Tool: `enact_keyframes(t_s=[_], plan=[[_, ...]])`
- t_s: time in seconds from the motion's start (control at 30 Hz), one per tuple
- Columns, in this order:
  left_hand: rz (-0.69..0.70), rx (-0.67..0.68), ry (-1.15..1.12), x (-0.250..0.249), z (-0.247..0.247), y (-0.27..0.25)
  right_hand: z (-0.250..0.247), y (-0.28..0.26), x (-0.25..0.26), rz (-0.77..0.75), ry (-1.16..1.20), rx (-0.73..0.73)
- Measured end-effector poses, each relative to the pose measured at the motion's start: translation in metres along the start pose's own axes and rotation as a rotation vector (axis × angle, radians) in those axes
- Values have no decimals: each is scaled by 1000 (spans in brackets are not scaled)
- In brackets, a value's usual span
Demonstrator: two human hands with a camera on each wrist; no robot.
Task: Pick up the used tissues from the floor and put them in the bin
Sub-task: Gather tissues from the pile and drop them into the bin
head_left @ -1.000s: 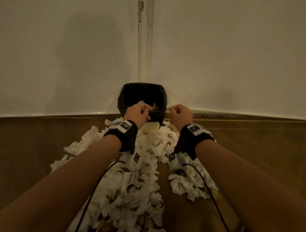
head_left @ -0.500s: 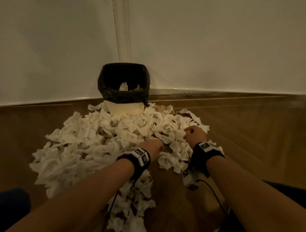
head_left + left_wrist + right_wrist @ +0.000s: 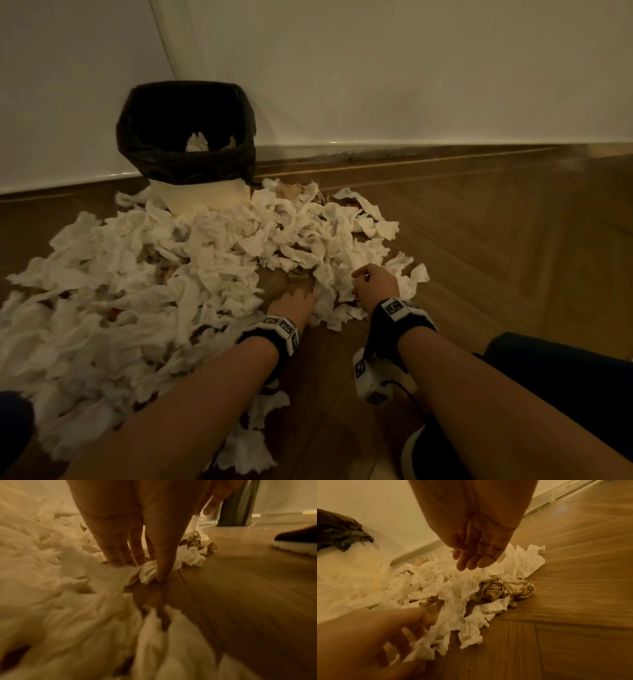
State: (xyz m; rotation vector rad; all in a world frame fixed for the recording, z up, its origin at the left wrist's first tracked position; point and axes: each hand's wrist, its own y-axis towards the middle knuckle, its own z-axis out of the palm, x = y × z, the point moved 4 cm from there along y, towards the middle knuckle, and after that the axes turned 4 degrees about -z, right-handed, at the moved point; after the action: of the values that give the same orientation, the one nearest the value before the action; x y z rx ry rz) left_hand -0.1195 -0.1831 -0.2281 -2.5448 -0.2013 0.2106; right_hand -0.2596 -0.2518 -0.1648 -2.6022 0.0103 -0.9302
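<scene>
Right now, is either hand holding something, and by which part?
The left hand pinches a white tissue by its bunched edge on the floor. The right hand hangs above the pile, holding nothing.

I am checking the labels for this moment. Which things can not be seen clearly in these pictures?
- Bin: head view; its black liner's rim hides how full it is.
- Left hand: head view; fingertips hidden by the tissues.
- Near tissues: left wrist view; blurred.
- Shoe: left wrist view; cut off by the right edge.
</scene>
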Motion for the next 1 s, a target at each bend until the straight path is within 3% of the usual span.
enact_keyframes(t_s=[0.1, 0.37, 0.47, 0.6, 0.73, 0.9, 1.0], plan=[[33, 23, -18, 6, -4, -2, 3, -1, 0, -17, -18, -4], [-9, -110, -129, 28, -52, -6, 11, -16, 3, -46, -99, -28], [-26, -217, -317, 36, -65, -12, 22, -23, 0, -58, -241, 49], [10, -206, -496, 36, -71, -17, 41, -27, -8, -60, -473, 168], [14, -222, -479, 32, -70, -23, 52, -29, -15, -8, -517, 179], [33, -211, -417, 33, -63, -28, 68, -29, -17, 67, -508, 326], [21, -228, -398, 34, -60, -28, 73, -31, -15, 7, -617, 322]])
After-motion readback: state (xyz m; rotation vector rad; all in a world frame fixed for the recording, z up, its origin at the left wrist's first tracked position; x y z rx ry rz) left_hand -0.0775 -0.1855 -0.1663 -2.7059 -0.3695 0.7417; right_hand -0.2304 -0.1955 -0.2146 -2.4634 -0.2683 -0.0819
